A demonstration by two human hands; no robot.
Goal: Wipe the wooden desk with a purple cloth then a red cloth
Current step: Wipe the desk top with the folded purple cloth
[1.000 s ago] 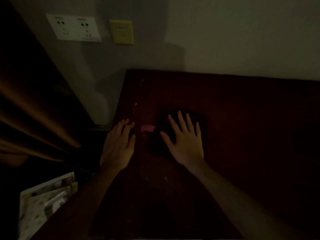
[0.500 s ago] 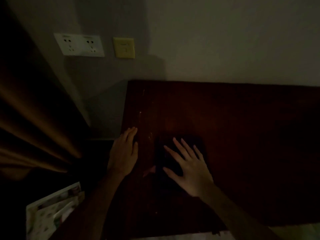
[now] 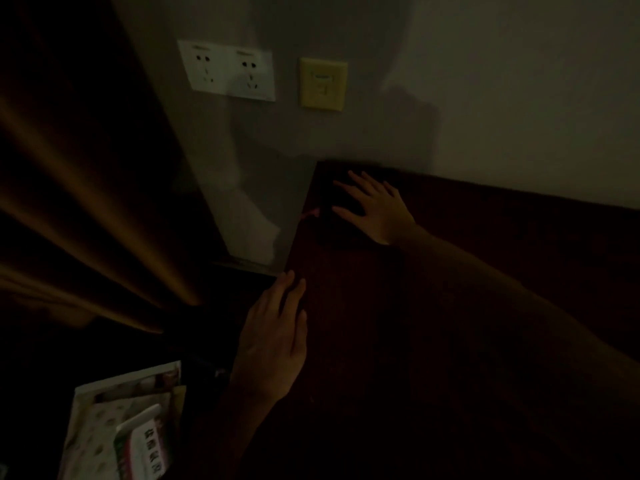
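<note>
A single head-worn camera looks forward and steeply down from close above the wooden desk (image 3: 450, 306), facing its far left corner against the wall (image 3: 485, 81), in very dim light.

A white double socket plate (image 3: 227, 70) is mounted on the grey wall (image 3: 485, 81), up and to the left of the right hand. A yellowish switch plate (image 3: 323, 83) is set just beside it, above that hand. Dark folded curtains (image 3: 79, 188) are hung well left of both hands. Printed packets (image 3: 128, 431) are seen below and left of the left hand.
</note>
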